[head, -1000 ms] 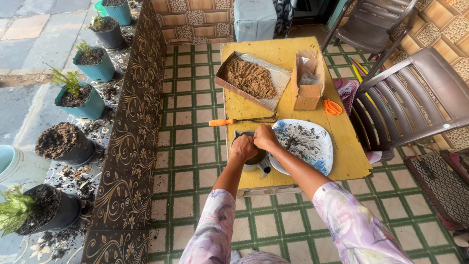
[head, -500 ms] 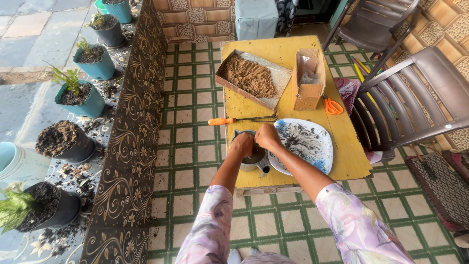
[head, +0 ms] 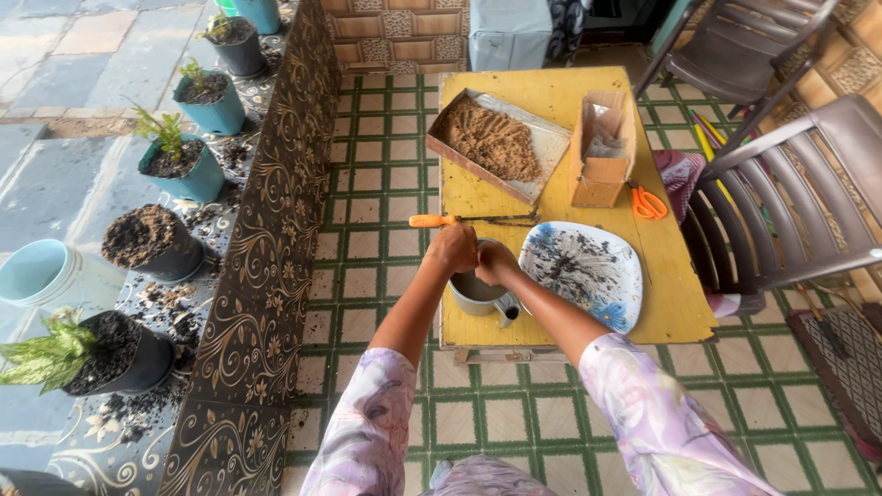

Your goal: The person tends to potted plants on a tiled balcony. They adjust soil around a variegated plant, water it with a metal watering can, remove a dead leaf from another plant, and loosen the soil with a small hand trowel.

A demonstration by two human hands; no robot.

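Head view shows both hands, left hand (head: 452, 250) and right hand (head: 497, 262), curled together over the grey metal mug (head: 478, 294) at the yellow wooden tabletop (head: 551, 197) near edge, directly beneath them, handle pointing back toward the person.

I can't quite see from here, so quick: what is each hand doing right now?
Left hand: fingers curled at the rim of the metal mug; whether it holds anything cannot be told.
Right hand: fingers curled over the mug; what it holds cannot be told.

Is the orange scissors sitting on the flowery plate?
No, the orange scissors lie on the yellow table beside the cardboard box, apart from the flowery plate.
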